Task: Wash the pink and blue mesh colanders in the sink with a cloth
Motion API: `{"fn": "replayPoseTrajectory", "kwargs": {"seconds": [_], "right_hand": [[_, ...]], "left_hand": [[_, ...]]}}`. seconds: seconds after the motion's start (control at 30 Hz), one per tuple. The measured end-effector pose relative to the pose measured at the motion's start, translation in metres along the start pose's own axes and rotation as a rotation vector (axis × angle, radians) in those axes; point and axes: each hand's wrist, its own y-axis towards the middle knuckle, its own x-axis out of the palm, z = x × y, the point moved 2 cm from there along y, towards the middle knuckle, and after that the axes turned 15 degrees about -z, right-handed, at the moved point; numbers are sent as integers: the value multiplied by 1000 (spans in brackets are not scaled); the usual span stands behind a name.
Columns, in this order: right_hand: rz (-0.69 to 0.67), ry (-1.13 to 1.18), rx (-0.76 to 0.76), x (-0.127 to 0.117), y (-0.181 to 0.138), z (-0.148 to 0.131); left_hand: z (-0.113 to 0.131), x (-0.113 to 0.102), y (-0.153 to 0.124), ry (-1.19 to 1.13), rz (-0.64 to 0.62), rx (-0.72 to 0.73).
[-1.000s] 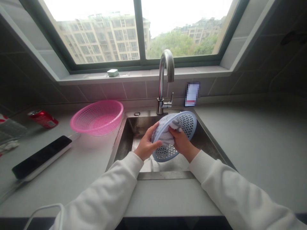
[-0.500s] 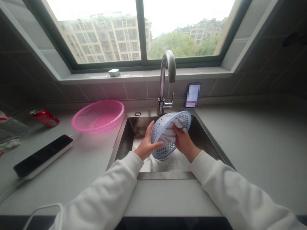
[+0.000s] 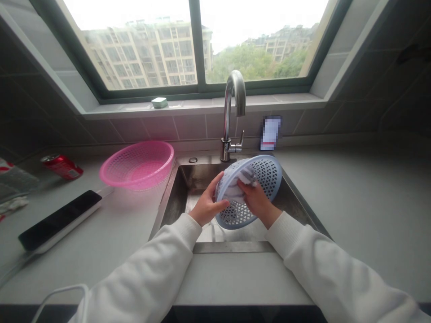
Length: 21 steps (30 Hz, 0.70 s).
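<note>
The left hand (image 3: 208, 206) is gripping the blue basket (image 3: 267, 179) with curved fingers, while the right hand (image 3: 257, 202) is clutching a cloth (image 3: 232, 193) inside it, above the sink (image 3: 174, 197).

My right hand (image 3: 257, 202) hides much of the cloth (image 3: 232, 192) in the blue basket (image 3: 266, 179). The card (image 3: 270, 133) beside the tap (image 3: 234, 94) is blurred past reading, and the clutter (image 3: 13, 184) at the left edge is cut off.

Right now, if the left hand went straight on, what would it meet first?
The blue plastic basket: the fingers of the left hand seem to touch its rim, though depth is unclear.
</note>
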Motion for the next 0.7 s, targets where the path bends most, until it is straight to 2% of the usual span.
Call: {"fn": "replayPoseTrajectory", "kwargs": {"seconds": [0.13, 0.2, 0.3, 0.37, 0.43, 0.53, 0.6, 0.7], "right_hand": [[-95, -213, 70, 2, -3, -1], [-96, -180, 74, 1, -3, -1], [-1, -1, 0, -2, 0, -1], [41, 10, -39, -3, 0, -2], [-3, -122, -3, -1, -1, -3], [-161, -333, 93, 4, -4, -2], [-207, -351, 101, 5, -4, -1], [-86, -164, 15, -1, 0, 0]], "left_hand": [[0, -3, 0, 17, 43, 14], [0, -3, 1, 13, 33, 18], [-1, -2, 1, -11, -1, 10], [0, -1, 1, -16, -6, 3], [1, -1, 0, -10, 13, 4], [1, -4, 0, -23, 35, 12], [0, -7, -1, -52, 42, 36], [-3, -11, -2, -38, 72, 56]]}}
